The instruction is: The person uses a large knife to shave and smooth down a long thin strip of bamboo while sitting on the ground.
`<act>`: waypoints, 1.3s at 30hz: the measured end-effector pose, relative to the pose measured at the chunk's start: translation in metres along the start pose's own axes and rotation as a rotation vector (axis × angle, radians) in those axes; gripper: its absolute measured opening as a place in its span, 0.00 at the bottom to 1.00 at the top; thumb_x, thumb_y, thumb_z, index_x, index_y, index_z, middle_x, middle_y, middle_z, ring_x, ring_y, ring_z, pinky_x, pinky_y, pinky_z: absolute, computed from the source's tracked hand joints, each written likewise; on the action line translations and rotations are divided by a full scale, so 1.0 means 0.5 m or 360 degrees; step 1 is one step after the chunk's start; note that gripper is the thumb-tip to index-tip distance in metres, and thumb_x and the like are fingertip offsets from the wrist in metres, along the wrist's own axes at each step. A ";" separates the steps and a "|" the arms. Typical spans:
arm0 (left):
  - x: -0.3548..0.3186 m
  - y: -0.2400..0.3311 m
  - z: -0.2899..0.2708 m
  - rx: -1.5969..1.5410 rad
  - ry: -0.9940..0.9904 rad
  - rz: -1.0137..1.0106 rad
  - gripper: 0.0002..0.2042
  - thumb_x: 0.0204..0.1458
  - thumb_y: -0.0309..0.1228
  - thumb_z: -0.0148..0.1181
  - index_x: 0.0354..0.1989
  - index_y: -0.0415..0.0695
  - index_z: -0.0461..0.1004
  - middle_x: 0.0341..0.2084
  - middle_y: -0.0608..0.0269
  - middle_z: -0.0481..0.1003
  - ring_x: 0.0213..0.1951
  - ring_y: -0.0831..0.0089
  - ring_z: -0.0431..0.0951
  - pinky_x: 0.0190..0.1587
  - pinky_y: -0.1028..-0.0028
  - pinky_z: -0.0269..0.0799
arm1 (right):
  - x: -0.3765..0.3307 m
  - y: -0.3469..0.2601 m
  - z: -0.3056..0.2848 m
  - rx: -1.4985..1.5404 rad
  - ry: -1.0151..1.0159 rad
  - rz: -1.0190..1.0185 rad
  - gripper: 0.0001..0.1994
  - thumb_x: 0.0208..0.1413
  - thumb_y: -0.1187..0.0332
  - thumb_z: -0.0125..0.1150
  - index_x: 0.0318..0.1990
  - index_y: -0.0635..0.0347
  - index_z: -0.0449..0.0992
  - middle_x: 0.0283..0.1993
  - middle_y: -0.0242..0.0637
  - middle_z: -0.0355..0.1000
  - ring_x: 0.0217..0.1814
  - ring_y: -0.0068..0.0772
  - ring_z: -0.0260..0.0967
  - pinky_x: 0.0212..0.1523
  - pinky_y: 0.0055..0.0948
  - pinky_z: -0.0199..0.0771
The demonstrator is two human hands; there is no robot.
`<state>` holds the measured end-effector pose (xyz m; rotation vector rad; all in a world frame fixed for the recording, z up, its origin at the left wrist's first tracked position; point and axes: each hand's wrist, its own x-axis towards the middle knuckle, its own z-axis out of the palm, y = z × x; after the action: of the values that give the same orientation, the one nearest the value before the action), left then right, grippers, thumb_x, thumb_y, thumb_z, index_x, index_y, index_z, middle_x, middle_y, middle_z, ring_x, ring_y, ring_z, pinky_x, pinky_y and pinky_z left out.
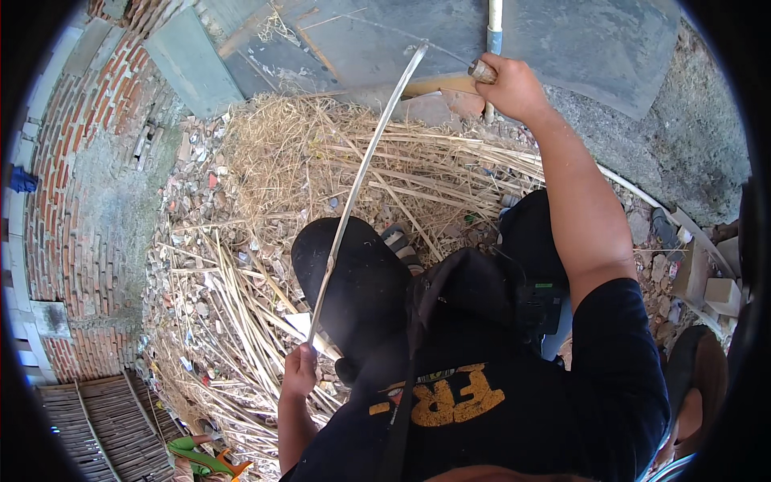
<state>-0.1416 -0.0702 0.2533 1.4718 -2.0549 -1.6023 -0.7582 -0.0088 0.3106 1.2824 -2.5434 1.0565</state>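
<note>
My left hand (299, 371) is closed round the lower end of a long, pale, slightly curved strip (353, 189) that looks like split bamboo. It rises across my dark-clothed knee to a far tip in front of the grey boards. My right hand (516, 90) grips the round wooden handle (483, 71) of a tool, probably a knife. From that handle a thin, greyish blade or rod (448, 53) runs left to the strip's far tip. Whether the two touch is hard to tell. My fingertips are partly hidden on both hands.
Straw-like shavings (273, 153) and several loose strips (241, 297) cover the rubble floor. Grey boards (594, 48) lean at the far side, with a white and blue pipe (495, 32) before them. A brick wall (88, 201) stands left; wooden blocks (723, 296) lie right.
</note>
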 end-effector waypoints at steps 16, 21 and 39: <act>0.029 -0.037 0.049 0.0267 0.0308 0.0289 0.26 0.68 0.49 0.38 0.22 0.43 0.63 0.14 0.75 0.59 0.19 0.84 0.56 0.21 0.75 0.51 | -0.023 -0.087 -0.040 0.0791 -0.1131 0.0288 0.14 0.50 0.66 0.70 0.40 0.62 0.76 0.23 0.27 0.69 0.21 0.18 0.65 0.23 0.25 0.64; 0.031 -0.011 0.034 -0.0207 0.0014 0.0075 0.26 0.66 0.56 0.39 0.23 0.47 0.63 0.15 0.79 0.55 0.17 0.86 0.54 0.20 0.79 0.47 | -0.037 -0.084 0.020 0.0946 -0.1042 0.0245 0.15 0.52 0.64 0.71 0.41 0.60 0.73 0.20 0.23 0.66 0.16 0.15 0.59 0.18 0.21 0.58; 0.041 0.036 0.060 -0.0216 -0.0227 0.0171 0.26 0.68 0.52 0.37 0.21 0.47 0.61 0.14 0.76 0.58 0.18 0.84 0.55 0.21 0.77 0.48 | -0.084 -0.172 0.045 0.1936 -0.0569 0.0225 0.12 0.53 0.68 0.71 0.41 0.59 0.73 0.26 0.25 0.70 0.19 0.14 0.61 0.17 0.19 0.60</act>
<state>-0.1814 -0.0666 0.2464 1.2144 -2.0133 -1.8102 -0.6627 -0.0296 0.3238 1.5412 -2.1242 2.8559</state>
